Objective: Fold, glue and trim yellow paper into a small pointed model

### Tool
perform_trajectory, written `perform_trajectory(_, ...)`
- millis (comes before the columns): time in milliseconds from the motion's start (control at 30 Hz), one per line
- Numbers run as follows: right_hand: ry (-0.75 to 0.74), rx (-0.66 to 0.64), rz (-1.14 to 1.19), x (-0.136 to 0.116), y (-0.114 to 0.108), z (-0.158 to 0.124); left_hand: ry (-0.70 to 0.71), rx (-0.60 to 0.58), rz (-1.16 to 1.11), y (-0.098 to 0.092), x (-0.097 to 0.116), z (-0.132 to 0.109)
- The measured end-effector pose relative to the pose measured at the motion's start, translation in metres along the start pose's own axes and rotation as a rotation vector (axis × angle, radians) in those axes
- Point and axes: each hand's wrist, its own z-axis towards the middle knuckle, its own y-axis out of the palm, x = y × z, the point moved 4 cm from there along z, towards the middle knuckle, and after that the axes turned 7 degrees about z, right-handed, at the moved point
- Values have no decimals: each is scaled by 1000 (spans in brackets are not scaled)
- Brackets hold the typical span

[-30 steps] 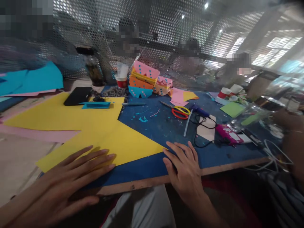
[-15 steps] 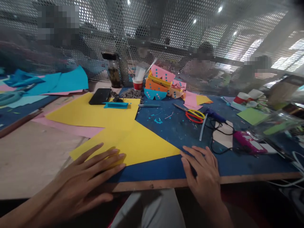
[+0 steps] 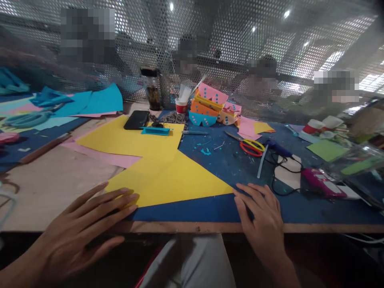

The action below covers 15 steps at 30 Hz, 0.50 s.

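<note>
A sheet of yellow paper (image 3: 171, 180) lies flat at the front of the table, one pointed corner reaching right. My left hand (image 3: 87, 224) rests with spread fingers at its left end, fingertips on the paper's edge. At the pointed right corner, the fingertips of my right hand (image 3: 261, 212) touch or nearly touch the paper; that hand lies palm down with fingers extended. Another yellow sheet (image 3: 120, 138) lies behind, over pink paper (image 3: 105, 155). Scissors (image 3: 250, 147) with red and yellow handles lie beyond my right hand.
A black phone (image 3: 136, 120) and a folded blue strip (image 3: 155, 131) lie on the rear yellow sheet. Behind stand a bottle (image 3: 153, 92), a paper cup (image 3: 181, 106) and decorated paper masks (image 3: 207, 106). Right are a corded blue tool (image 3: 279, 148) and a magenta device (image 3: 322, 182). Perforated metal closes the back.
My left hand has slid left along the front yellow sheet, toward its left corner. My right hand stays at the pointed corner. The whole view has shifted slightly.
</note>
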Motion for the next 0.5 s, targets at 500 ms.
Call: perform_trajectory(500,-7,10,17,4,2,-1,-130,42,-73,-12,-9,-19)
